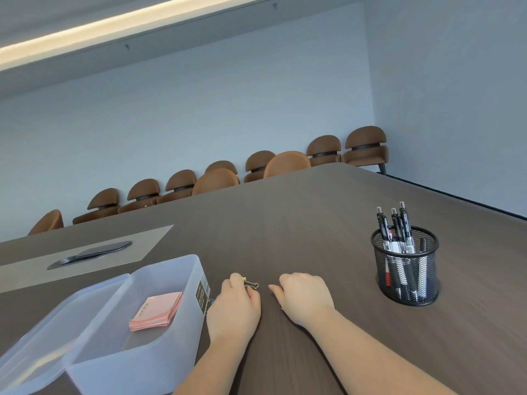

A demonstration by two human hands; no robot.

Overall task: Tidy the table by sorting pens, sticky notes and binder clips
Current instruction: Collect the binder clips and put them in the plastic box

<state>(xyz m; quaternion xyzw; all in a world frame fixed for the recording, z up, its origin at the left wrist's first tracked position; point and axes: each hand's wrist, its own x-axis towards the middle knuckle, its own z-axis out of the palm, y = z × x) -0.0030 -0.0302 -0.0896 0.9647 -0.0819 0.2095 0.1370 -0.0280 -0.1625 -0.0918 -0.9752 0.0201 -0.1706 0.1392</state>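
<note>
My left hand (233,306) rests on the dark table, fingers closed on a yellow binder clip (251,283) whose wire handles stick out past the fingertips. A blue clip (211,302) peeks out between that hand and the box. My right hand (305,297) lies knuckles up just to the right, fingers curled; a small wire loop (280,305) shows under it, so its grip is unclear. A stack of pink sticky notes (156,310) lies inside the translucent plastic box (119,363). Black pens (395,229) stand in a black mesh cup (406,277) on the right.
The box lid (51,323) leans against the box on the left. A flat cable hatch (91,253) sits in the table's grey inlay at the left. Brown chairs (288,163) line the far table edge and the wall.
</note>
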